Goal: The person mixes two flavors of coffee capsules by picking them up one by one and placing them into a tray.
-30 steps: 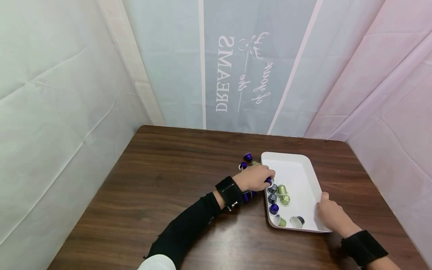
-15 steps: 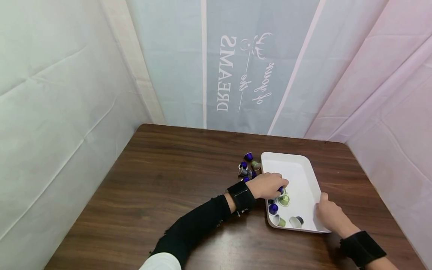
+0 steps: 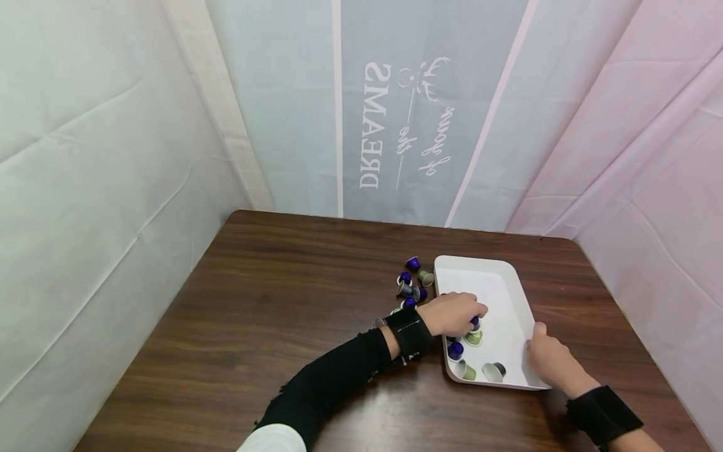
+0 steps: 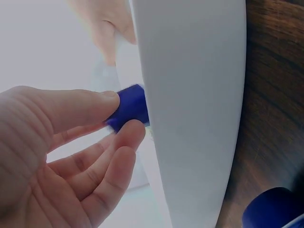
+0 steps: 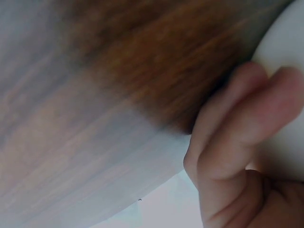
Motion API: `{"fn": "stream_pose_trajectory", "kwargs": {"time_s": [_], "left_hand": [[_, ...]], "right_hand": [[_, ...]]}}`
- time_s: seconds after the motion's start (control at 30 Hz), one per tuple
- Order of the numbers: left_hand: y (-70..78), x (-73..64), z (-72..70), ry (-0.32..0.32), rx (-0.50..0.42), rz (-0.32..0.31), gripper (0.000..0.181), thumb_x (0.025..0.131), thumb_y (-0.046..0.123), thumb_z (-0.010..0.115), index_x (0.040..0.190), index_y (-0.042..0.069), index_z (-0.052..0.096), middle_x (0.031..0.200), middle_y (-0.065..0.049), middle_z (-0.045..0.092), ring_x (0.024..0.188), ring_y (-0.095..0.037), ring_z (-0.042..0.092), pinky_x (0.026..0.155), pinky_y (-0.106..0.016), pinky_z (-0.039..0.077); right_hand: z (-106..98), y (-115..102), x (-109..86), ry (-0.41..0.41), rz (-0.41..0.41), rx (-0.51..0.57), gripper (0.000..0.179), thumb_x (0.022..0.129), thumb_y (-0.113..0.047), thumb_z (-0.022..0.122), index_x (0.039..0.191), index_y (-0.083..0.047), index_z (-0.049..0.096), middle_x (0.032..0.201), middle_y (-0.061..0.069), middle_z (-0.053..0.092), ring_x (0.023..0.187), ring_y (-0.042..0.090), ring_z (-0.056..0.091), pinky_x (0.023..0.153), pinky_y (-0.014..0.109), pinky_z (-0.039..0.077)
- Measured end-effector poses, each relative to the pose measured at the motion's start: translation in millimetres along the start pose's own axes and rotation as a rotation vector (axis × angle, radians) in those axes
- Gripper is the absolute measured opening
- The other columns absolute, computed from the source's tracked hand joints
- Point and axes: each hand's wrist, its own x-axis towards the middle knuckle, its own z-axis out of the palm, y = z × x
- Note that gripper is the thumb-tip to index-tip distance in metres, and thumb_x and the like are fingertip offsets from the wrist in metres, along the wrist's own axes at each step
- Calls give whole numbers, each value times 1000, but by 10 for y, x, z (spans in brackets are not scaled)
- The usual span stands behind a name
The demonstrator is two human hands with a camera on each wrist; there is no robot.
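A: Locate legible text.
B: On the hanging grey-blue cloth panel (image 3: 423, 204), in white print.
A: Report the largest word.
B: Reads "DREAMS" (image 3: 375, 125) in serif capitals, D lowest, S uppermost.
A: Continue rightward.
B: Reads "the" (image 3: 405, 139) in small script, set between two thin lines (image 3: 399, 172). Farther right, reads "of your" (image 3: 437, 141), likewise in script.
A: State orientation.
B: Turned on end and mirrored in all three entries, running from bottom to top.
A: Record signs.
B: Shows an antlered emblem (image 3: 433, 78) just above "of your", also white, with finer detail too small to tell.
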Motion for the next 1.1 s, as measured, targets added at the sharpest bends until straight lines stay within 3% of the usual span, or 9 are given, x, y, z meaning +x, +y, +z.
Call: {"fn": "stream_pose_trajectory", "kwargs": {"time_s": [0.23, 0.43, 0.77, 0.97, 1.1], "left_hand": [[-72, -12, -23, 8, 8, 0, 21, 92, 17, 61, 113, 19, 63, 98, 7, 55, 82, -4, 49, 70, -16, 39], [-248, -114, -106, 24, 43, -31, 23, 93, 21, 59, 116, 19, 63, 104, 5, 57, 86, -5, 53, 67, -18, 42], [-711, -434, -238, 52, 11, -101, 9, 95, 22, 56, 99, 18, 63, 91, 5, 55, 78, -7, 48, 59, -19, 39], [-1041, -642, -364, -10, -31, -220, 16, 94, 21, 57, 107, 15, 64, 99, 2, 54, 83, -11, 50, 65, -24, 42], [-1207, -730, -354, -49, -45, -255, 21, 94, 18, 57, 114, 14, 62, 106, -1, 54, 88, -12, 50, 72, -26, 43]], "right_hand": [[-1, 1, 2, -7, 6, 5, 37, 99, -9, 34, 114, 21, 17, 76, 26, 53, 66, 29, 54, 57, 39, 44], [-3, -2, 9, 6, 3, -2, 36, 98, -7, 35, 113, 20, 18, 74, 24, 53, 65, 28, 54, 56, 38, 43], [-7, 1, -1, -3, 2, -4, 37, 99, -8, 34, 113, 21, 17, 72, 21, 52, 64, 27, 54, 56, 37, 43], [5, 13, -17, -24, 4, 3, 41, 100, -12, 34, 115, 22, 15, 74, 23, 52, 65, 28, 54, 56, 38, 44], [-10, 13, -15, -18, 4, -6, 39, 99, -10, 33, 114, 22, 16, 72, 21, 52, 65, 27, 54, 56, 37, 44]]}}
